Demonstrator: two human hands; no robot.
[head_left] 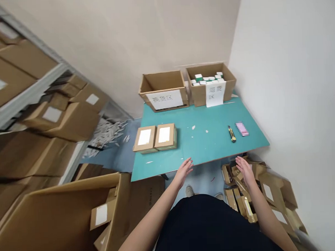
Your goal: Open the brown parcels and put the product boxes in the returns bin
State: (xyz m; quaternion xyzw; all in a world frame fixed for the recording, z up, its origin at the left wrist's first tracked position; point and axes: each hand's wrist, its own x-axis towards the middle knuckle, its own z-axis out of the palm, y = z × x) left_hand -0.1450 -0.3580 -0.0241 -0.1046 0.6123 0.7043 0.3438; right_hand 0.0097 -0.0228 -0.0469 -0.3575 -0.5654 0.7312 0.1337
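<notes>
My left hand (184, 171) is open, fingers spread, at the front edge of a teal-topped table (204, 148), and holds nothing. My right hand (245, 170) is also open and empty, just past the same edge, above a heap of torn cardboard packaging (238, 189). Two flat cardboard parcels with white labels (154, 138) lie side by side on the table's left part. A yellow-and-black utility knife (232, 133) and a pink card (242, 129) lie to the right. At the back stand an open carton labelled 换货区 (163, 91) and another labelled 退货区 (211, 83), holding small white-and-green boxes.
Metal shelves stacked with cardboard boxes (32, 108) run along the left. A large open carton (58, 221) stands at lower left. White scraps (102, 137) lie on the blue floor beyond the table. A white wall (287, 81) closes the right side.
</notes>
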